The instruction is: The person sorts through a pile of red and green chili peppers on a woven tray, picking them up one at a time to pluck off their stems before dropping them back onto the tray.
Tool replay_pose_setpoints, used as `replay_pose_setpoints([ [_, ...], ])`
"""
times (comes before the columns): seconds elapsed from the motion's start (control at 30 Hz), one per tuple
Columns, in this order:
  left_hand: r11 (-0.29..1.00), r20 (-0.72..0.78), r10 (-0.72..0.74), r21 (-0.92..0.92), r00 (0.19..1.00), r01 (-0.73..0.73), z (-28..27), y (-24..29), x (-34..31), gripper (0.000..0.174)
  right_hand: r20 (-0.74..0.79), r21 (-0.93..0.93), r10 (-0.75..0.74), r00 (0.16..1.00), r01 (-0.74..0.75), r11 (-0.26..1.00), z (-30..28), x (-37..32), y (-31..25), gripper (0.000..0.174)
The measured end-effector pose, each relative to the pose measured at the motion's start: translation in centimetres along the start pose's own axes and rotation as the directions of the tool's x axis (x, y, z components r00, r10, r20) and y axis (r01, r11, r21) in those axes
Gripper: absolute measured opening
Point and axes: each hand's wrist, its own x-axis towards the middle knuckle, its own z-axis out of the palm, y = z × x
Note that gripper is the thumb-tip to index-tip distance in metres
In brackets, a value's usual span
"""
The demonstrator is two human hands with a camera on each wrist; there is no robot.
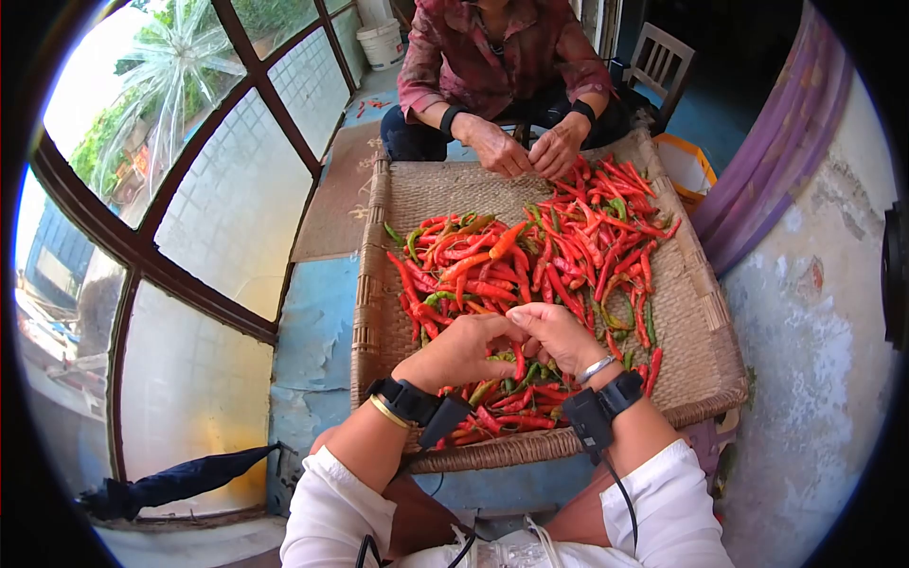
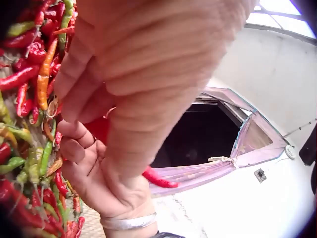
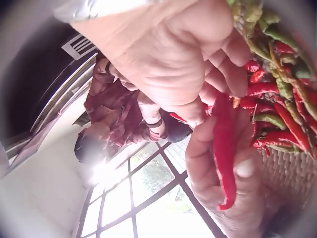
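Both hands meet above the near edge of the shallow woven wicker tray [image 1: 365, 312], sharing one long glossy red chilli pepper [image 3: 225, 153]. The left hand [image 1: 454, 350] curls fingers and thumb round it, and the right hand [image 1: 559, 336] pinches its upper end. The loose heap of red and green chillies [image 1: 554, 251] covers the tray's middle, with a second person's hands [image 1: 530, 147] at its far edge.
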Motion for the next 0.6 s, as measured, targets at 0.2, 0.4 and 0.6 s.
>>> replay_pose_setpoints([
  [0.2, 0.891, -0.193, -0.192, -0.446, 0.962, 0.088, 0.1, -0.2, 0.2, 0.013, 0.075, 0.181, -0.058, 0.995, 0.044, 0.983, -0.2, -0.1, 0.0, 0.031],
  [0.4, 0.795, -0.236, -0.335, -0.590, 0.912, 0.140, 0.5, -1.0, 0.5, 0.018, 0.121, 0.222, -0.069, 0.990, 0.041, 0.974, -0.4, 0.1, 0.3, 0.019],
  [0.6, 0.809, -0.296, -0.442, -0.538, 0.847, 0.235, -1.1, -2.1, 0.2, 0.017, -0.112, 0.209, -0.106, 0.988, 0.127, 0.970, -4.0, 0.2, -1.1, 0.016],
])
